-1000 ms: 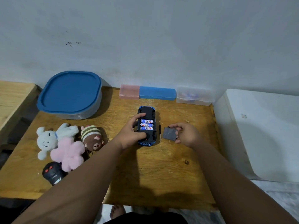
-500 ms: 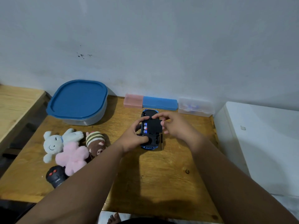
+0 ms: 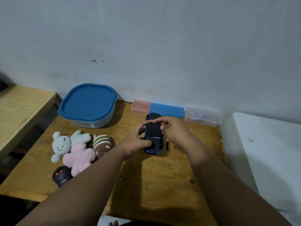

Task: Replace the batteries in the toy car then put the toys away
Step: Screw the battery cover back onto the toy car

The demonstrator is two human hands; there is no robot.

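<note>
The blue toy car (image 3: 154,150) lies upside down on the wooden table (image 3: 154,181), its black underside up. My left hand (image 3: 138,141) grips the car's left side. My right hand (image 3: 172,129) presses the dark battery cover (image 3: 153,130) onto the battery bay; only a sliver of the batteries shows under its near edge. A small black screwdriver (image 3: 167,148) lies just right of the car. Left on the table lie a white plush (image 3: 62,145), a pink plush (image 3: 79,156), a brown striped plush (image 3: 101,143) and a black remote (image 3: 61,176).
A lidded blue-topped container (image 3: 88,105) stands at the back left. Along the wall sit a pink case (image 3: 140,106), a blue case (image 3: 167,110) and a clear box (image 3: 202,115). A white surface (image 3: 268,157) adjoins the table's right edge; a second wooden top (image 3: 19,108) is at left.
My right hand carried the battery cover from the table at right onto the car's battery bay, hiding the batteries. My left hand kept hold of the car. The camera tilted up.
</note>
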